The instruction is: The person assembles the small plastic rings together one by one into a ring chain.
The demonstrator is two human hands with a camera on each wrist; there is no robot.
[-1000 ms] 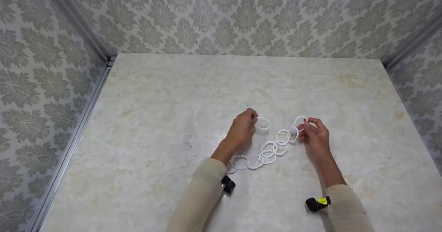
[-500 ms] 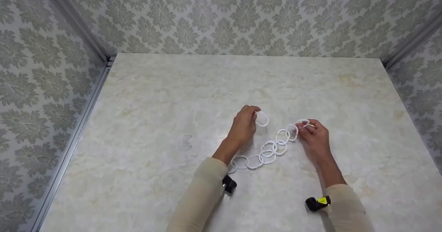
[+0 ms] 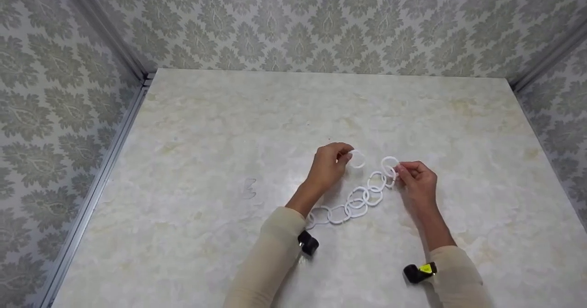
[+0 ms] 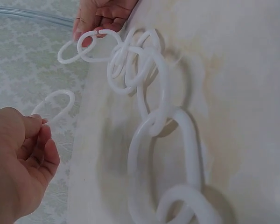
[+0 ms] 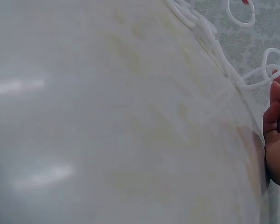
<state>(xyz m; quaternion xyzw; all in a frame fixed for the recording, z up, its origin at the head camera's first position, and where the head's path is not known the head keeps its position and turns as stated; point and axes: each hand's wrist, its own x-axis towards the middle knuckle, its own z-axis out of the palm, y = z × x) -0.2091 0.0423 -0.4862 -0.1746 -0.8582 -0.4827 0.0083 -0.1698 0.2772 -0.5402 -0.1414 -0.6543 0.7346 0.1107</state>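
Note:
My left hand (image 3: pixel 328 163) pinches a single white plastic link (image 4: pixel 73 99) between thumb and fingers, above the table. Separate from it, a chain of several white oval links (image 4: pixel 192 154) runs diagonally across the tabletop. At the chain's far right end, my right hand (image 3: pixel 421 179) pinches near the joint of the last links, with the end link (image 5: pixel 265 60) raised. A short gap lies between the loose link and that end link. Part of the chain's near end is hidden behind the left forearm in the head view.
A pale marbled table (image 3: pixel 220 115) stands against patterned walls (image 3: pixel 298 19) at the back and sides. Left of the hands lies a small transparent piece with a jagged outline (image 3: pixel 249 189). Black wrist cameras (image 3: pixel 308 243) stick out from both sleeves.
My left hand has moved slightly right with the loose link, nearer the chain's end. The right hand has shifted its grip, and the end link has tipped over and now stands left of the fingers.

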